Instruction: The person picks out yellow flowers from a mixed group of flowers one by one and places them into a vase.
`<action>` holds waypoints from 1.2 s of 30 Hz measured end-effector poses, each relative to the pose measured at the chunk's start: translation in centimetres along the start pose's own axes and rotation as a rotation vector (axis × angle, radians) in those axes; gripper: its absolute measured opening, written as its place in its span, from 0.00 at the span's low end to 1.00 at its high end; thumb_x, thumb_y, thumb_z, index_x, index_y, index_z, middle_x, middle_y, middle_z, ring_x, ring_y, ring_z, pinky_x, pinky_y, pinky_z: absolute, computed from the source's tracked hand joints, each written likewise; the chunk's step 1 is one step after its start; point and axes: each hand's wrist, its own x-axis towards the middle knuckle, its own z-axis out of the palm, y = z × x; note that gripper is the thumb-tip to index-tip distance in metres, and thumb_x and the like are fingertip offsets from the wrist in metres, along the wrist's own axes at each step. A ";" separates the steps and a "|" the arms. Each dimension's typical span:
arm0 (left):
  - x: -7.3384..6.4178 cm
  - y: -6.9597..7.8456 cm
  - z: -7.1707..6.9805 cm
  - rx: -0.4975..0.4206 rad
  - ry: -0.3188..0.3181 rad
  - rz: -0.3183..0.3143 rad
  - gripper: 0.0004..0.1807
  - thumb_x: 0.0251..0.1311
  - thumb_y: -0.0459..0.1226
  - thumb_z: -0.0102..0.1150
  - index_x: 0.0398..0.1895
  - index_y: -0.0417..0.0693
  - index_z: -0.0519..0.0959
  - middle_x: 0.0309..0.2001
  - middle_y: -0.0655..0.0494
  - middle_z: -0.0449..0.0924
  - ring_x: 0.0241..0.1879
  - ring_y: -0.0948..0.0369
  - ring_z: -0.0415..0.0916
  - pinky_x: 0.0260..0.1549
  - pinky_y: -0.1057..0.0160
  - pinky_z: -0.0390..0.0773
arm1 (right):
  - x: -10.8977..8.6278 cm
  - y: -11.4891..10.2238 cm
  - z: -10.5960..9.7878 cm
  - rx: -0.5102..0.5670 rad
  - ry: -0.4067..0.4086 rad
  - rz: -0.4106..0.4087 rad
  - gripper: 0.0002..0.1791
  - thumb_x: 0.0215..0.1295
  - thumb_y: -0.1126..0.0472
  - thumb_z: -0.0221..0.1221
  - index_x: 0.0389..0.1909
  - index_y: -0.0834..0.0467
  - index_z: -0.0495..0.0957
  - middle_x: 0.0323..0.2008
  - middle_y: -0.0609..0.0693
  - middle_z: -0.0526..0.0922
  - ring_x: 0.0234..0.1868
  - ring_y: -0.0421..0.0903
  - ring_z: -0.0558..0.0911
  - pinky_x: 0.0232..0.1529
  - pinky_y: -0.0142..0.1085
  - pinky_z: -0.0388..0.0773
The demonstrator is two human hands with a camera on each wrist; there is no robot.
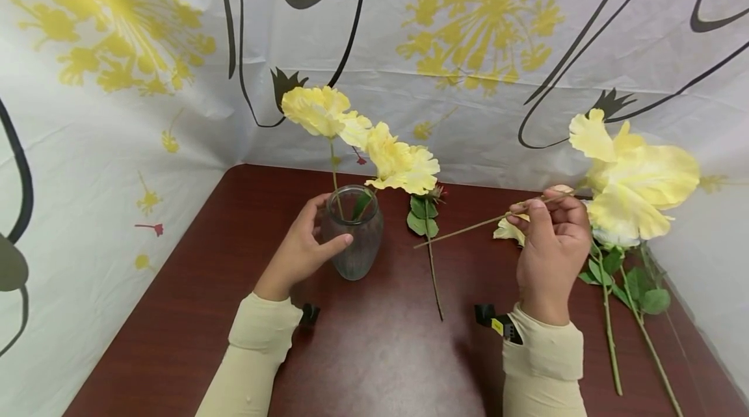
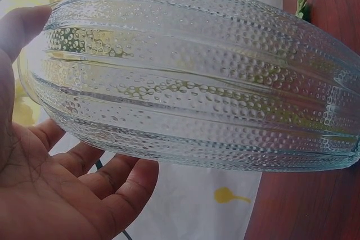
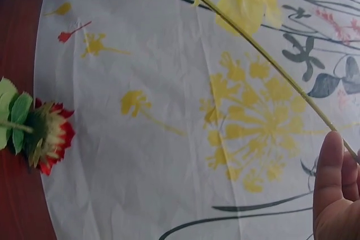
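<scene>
My left hand [image 1: 292, 254] holds a ribbed clear glass vase [image 1: 358, 251] near its rim, thumb in front and fingers round the far side. In the left wrist view, the dimpled glass [image 2: 197, 77] fills most of the picture. Two yellow flowers [image 1: 404, 160] stand in the vase, their blooms leaning above the rim. To the right, my right hand [image 1: 552, 254] pinches the stem of a large yellow flower [image 1: 643, 176] between thumb and fingers. Its bare stem [image 1: 462, 231] points left toward the vase, with the bloom at the right. The right wrist view shows the thumb against this stem [image 3: 264, 57].
Between the hands, a red-tipped flower with green leaves [image 1: 422, 216] lies on the dark red-brown table [image 1: 374, 365]. More leafy stems [image 1: 608, 332] and a white bloom [image 1: 617, 237] lie at the right. A patterned white sheet [image 1: 374, 33] hangs behind and at the sides.
</scene>
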 end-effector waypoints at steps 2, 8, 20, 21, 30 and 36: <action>-0.3 0.8 0.0 0.005 -0.002 0.010 0.40 0.59 0.35 0.66 0.72 0.38 0.58 0.65 0.41 0.64 0.64 0.47 0.62 0.60 0.40 0.65 | -0.1 -0.1 0.3 0.022 -0.004 -0.013 0.10 0.66 0.73 0.59 0.46 0.71 0.73 0.33 0.62 0.77 0.32 0.54 0.82 0.32 0.38 0.82; -0.4 1.3 -0.1 0.002 -0.001 0.013 0.40 0.59 0.35 0.66 0.72 0.38 0.58 0.65 0.41 0.64 0.64 0.47 0.62 0.60 0.40 0.65 | -0.2 -0.5 1.4 0.115 -0.013 -0.065 0.11 0.65 0.75 0.59 0.47 0.72 0.72 0.35 0.62 0.75 0.32 0.55 0.81 0.31 0.38 0.82; -0.3 0.9 -0.1 -0.016 0.004 0.012 0.40 0.59 0.35 0.66 0.72 0.40 0.58 0.65 0.41 0.64 0.64 0.47 0.62 0.59 0.41 0.65 | -0.2 -1.1 4.1 0.298 0.008 -0.066 0.13 0.62 0.78 0.60 0.45 0.74 0.70 0.34 0.65 0.74 0.29 0.57 0.81 0.29 0.40 0.81; -0.3 0.9 -0.1 -0.016 0.005 0.013 0.40 0.59 0.35 0.66 0.72 0.40 0.58 0.65 0.41 0.63 0.64 0.47 0.62 0.59 0.41 0.65 | -0.2 -1.0 4.4 0.303 0.003 -0.069 0.13 0.61 0.78 0.61 0.45 0.74 0.70 0.33 0.65 0.74 0.29 0.57 0.81 0.29 0.40 0.81; -0.4 1.0 -0.1 -0.006 0.001 0.016 0.40 0.59 0.35 0.66 0.72 0.40 0.58 0.65 0.41 0.63 0.64 0.48 0.62 0.59 0.41 0.66 | -1.0 -0.6 6.2 0.299 -0.058 -0.067 0.11 0.63 0.78 0.59 0.45 0.73 0.70 0.32 0.63 0.76 0.31 0.55 0.82 0.31 0.40 0.82; -0.3 0.8 -0.1 -0.016 -0.003 0.017 0.40 0.60 0.35 0.66 0.72 0.40 0.58 0.65 0.42 0.63 0.64 0.48 0.62 0.59 0.42 0.66 | -1.8 -0.2 6.9 0.305 -0.084 -0.043 0.10 0.64 0.77 0.60 0.44 0.72 0.71 0.33 0.63 0.76 0.32 0.55 0.82 0.33 0.40 0.82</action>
